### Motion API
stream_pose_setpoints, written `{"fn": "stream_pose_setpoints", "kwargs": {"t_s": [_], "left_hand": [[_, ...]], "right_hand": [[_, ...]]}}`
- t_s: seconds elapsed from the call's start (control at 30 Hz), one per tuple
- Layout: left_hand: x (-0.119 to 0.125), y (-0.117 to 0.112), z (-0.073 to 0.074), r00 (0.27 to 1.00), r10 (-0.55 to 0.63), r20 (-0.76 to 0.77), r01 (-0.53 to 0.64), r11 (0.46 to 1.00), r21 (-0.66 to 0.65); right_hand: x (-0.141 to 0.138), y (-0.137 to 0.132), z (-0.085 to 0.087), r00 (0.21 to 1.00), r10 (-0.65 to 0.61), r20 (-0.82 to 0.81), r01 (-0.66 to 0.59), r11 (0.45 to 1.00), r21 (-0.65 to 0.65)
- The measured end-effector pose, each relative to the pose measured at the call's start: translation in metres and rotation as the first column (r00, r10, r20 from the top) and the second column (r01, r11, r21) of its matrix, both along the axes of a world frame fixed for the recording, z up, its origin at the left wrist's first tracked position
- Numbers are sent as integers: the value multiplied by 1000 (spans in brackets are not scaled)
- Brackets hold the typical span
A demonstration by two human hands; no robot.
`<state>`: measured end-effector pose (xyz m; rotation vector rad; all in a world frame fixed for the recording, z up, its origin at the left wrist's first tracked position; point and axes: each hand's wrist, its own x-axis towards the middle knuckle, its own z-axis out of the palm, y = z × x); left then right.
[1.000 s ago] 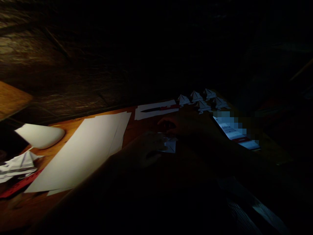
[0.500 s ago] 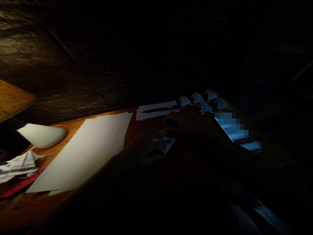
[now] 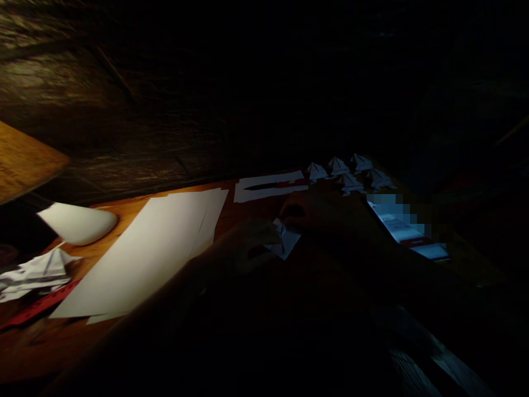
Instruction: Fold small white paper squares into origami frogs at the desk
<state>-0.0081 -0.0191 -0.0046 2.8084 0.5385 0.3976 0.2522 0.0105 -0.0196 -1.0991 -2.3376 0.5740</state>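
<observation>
The scene is very dark. On a wooden table [image 3: 124,212] lies a small folded piece of white paper [image 3: 286,241], and both my hands are on it. My left hand [image 3: 243,245] presses its near left side with fingers curled. At the paper's far edge, my right hand [image 3: 318,212] pinches with bent fingers. Several finished folded paper figures [image 3: 349,173] stand in a cluster just beyond my right hand.
A stack of large white sheets [image 3: 152,248] lies to the left. A white card with a knife [image 3: 268,186] on it lies behind. A phone with a lit screen [image 3: 407,229] lies to the right. A white lamp shade [image 3: 78,223] and crumpled paper [image 3: 35,273] sit far left.
The small paper has shifted and turned slightly between my hands; my right hand's fingers moved along its far edge. The view drifted a little to the left.
</observation>
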Motion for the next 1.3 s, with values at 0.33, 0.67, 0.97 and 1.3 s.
{"fn": "stream_pose_setpoints", "kwargs": {"t_s": [0.33, 0.67, 0.97, 1.3], "left_hand": [[-1, 1, 0, 993, 74, -90, -66, 994, 90], [0, 0, -2, 992, 74, -103, -68, 996, 64], [1, -2, -10, 983, 80, -164, -61, 991, 117], [3, -6, -14, 994, 14, -104, -6, 997, 82]], "right_hand": [[0, -12, 12, 999, -24, -46, 24, 1000, 6], [10, -4, 3, 989, 130, -66, -128, 991, 32], [15, 0, 6, 995, 80, 62, -82, 996, 38], [19, 1, 12, 984, 150, 92, -153, 988, 20]]}}
